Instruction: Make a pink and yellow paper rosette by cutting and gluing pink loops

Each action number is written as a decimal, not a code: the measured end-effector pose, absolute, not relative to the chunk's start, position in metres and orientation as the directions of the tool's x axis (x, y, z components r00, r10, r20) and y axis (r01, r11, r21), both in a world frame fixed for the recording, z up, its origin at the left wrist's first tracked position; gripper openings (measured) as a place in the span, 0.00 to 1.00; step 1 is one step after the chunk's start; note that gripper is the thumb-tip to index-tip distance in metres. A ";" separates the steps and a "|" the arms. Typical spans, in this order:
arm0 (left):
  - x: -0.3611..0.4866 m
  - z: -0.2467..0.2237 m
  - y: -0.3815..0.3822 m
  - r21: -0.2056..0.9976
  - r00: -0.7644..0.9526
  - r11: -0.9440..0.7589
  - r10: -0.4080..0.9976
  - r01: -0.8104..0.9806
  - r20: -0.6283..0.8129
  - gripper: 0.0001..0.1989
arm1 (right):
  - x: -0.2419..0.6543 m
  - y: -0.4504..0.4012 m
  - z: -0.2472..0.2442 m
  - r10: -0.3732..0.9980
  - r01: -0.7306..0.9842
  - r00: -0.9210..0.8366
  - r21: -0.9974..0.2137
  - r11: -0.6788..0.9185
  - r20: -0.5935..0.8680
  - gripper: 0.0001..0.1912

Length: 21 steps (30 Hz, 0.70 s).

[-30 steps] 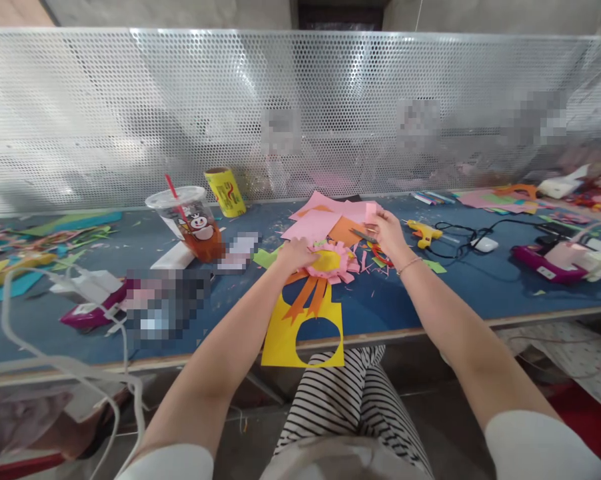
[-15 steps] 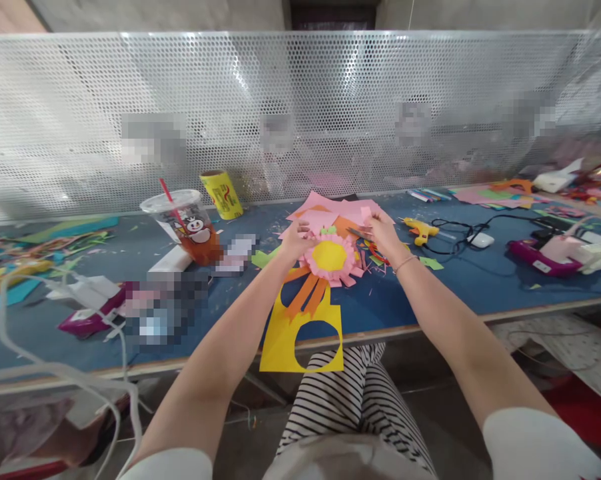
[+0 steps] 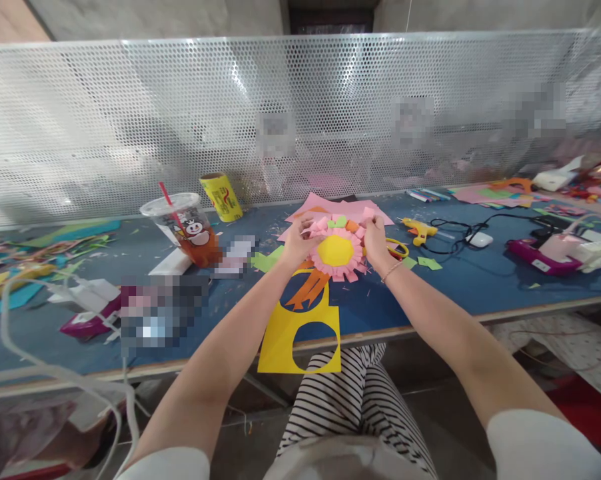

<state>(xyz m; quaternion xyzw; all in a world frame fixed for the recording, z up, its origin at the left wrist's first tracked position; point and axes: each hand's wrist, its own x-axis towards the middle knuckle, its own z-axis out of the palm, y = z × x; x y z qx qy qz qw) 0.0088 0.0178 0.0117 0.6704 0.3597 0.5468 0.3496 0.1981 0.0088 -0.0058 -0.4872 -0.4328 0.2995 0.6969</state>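
Note:
A paper flower (image 3: 335,251) with a yellow centre and curled pink petals is held up between my hands. My left hand (image 3: 298,241) is closed on its left edge. On the other side, my right hand (image 3: 375,239) pinches the flower's upper right edge by the pink paper. Orange paper strips (image 3: 309,290) hang below the flower, over a yellow sheet (image 3: 275,340) with round holes that overhangs the table's front edge. Yellow-handled scissors (image 3: 398,249) lie right of my right hand, their blades hidden. Pink paper sheets (image 3: 313,202) lie behind the flower.
A drink cup with a red straw (image 3: 198,233) and a yellow roll (image 3: 222,198) stand left. To the right lie a yellow glue gun (image 3: 419,231), black cable and a purple power strip (image 3: 545,257). Green scraps (image 3: 429,263) are nearby.
The scissors, earlier in my right hand, now lie on the table. My right hand has moved left and down onto the flower, which is raised and shifted slightly right.

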 end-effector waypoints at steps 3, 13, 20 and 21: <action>0.010 0.010 0.019 0.899 0.179 -0.431 0.893 0.078 0.413 0.28 | 0.200 0.008 -0.005 0.714 0.145 0.563 -0.900 0.411 0.417 0.05; 0.007 0.013 0.003 0.928 0.440 -0.366 0.847 0.075 0.298 0.35 | 0.217 0.020 -0.009 0.629 0.157 0.668 -0.901 0.404 0.398 0.04; 0.012 0.011 0.008 0.872 0.230 -0.457 0.880 0.177 0.415 0.22 | 0.216 0.018 -0.007 0.623 0.159 0.653 -0.883 0.442 0.430 0.05; 0.013 0.013 0.009 0.867 0.205 -0.464 0.880 0.181 0.428 0.20 | 0.215 0.017 -0.006 0.630 0.155 0.647 -0.883 0.443 0.429 0.05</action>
